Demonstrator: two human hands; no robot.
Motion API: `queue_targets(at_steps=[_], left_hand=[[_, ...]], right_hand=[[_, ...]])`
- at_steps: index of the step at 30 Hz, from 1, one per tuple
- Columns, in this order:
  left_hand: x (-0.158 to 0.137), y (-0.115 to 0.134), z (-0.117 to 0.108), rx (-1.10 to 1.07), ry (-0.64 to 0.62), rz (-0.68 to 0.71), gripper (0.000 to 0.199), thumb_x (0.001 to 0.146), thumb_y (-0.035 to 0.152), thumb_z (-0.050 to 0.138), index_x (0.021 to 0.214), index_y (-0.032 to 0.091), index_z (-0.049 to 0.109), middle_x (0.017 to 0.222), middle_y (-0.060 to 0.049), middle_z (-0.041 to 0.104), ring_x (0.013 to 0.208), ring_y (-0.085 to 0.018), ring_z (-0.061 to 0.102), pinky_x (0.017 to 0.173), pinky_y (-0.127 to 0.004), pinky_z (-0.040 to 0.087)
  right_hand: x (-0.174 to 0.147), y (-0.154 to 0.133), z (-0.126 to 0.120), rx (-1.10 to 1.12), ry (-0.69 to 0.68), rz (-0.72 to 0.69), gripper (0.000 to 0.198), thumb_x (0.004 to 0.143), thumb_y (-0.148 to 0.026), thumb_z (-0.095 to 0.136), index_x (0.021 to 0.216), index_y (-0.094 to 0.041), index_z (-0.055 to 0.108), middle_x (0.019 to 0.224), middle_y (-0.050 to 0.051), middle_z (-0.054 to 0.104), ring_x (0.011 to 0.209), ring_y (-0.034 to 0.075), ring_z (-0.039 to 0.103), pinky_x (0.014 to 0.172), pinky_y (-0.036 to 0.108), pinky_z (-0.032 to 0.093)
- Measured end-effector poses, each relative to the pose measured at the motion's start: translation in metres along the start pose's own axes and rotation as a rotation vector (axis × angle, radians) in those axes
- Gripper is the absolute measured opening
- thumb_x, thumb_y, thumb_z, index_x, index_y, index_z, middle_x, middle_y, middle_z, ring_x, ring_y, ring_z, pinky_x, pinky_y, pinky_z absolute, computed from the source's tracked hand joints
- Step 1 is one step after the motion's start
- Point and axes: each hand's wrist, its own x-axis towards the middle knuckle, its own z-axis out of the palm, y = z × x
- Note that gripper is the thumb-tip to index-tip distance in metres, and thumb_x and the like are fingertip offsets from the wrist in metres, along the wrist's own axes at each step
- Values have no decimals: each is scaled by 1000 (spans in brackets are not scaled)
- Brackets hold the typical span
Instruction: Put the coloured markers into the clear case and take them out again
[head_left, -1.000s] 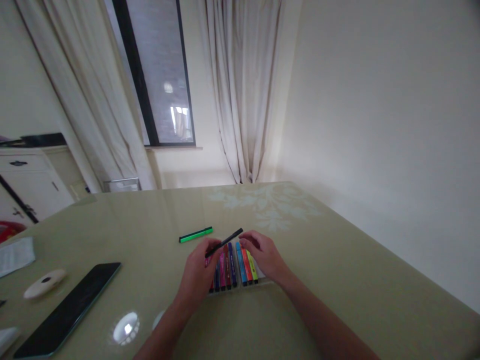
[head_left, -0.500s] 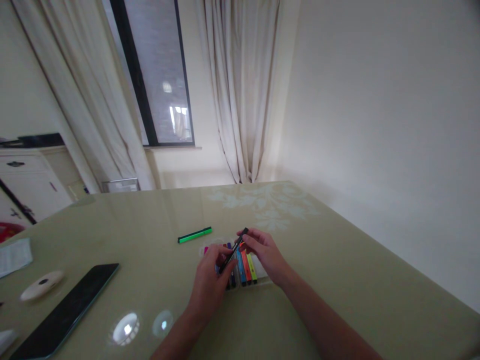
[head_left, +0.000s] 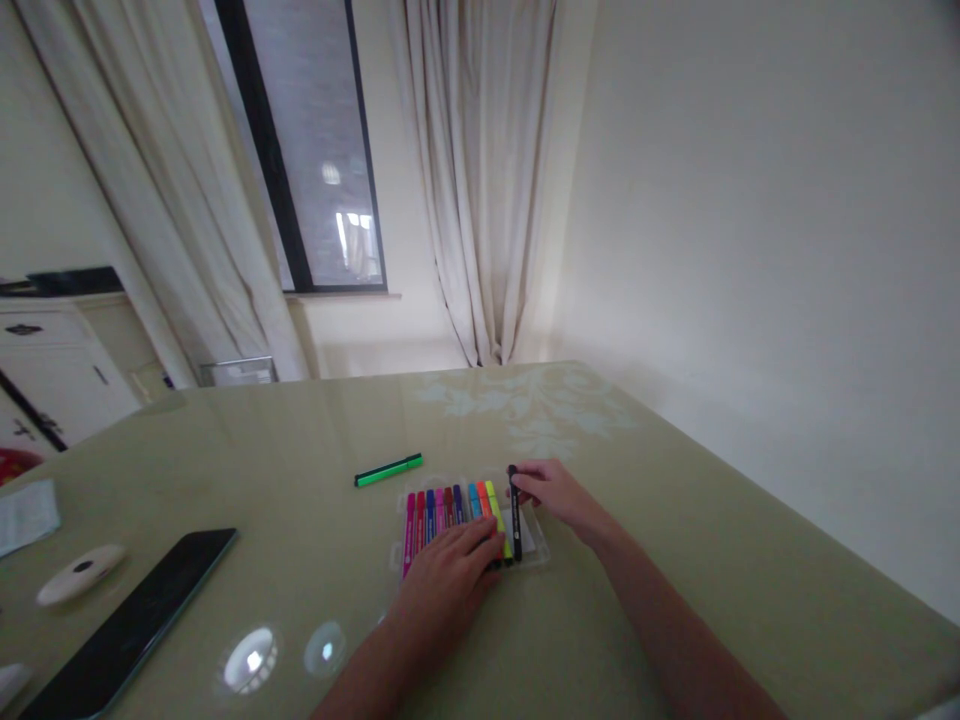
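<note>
A clear plastic case lies open on the table, with several coloured markers side by side in it. My right hand pinches the top end of a black marker, whose lower end is over the case, just right of a yellow marker. Fingers stretched out, my left hand lies flat across the lower part of the markers and hides some of them. Beyond the case, to the left, a green marker lies on the table with its black cap on.
On the left of the table lie a black tablet, a white oval object and a pale sheet. A wall borders the right side. Curtains and a window stand behind.
The black marker has gone from both hands to the right hand alone, moving right and down to the case. My left hand has let go and spread over the markers.
</note>
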Motion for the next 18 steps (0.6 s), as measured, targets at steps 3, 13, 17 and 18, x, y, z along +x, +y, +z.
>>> queue_targets(at_steps=[3,13,17,18], left_hand=[[2,2,2,51,-47,-29,43,97,22,60,139,28,61,148,-6,60,135,-26,57,113,-47,47],[0,1,12,181,-15,28,62,95,11,55,150,38,47,148,-6,58,134,-27,54,110,-45,48],[-2,3,8,203,-37,35,66,95,8,52,153,38,42,148,-7,56,135,-28,53,111,-47,46],[-2,3,8,204,-40,38,66,95,9,51,153,38,41,148,-7,55,135,-28,52,111,-47,46]], right_hand=[[-1,7,-1,-72,-125,-12,27,84,-34,59,92,-15,76,82,5,78,73,19,71,64,27,48],[-8,4,21,-375,38,-116,20,84,-21,68,103,-17,70,81,4,76,73,17,71,68,27,52],[-14,-2,24,-455,42,-133,16,83,-15,67,99,-18,69,79,4,76,72,17,69,68,27,48],[-14,-3,24,-458,37,-141,15,83,-14,66,96,-18,69,79,4,75,73,17,69,68,26,48]])
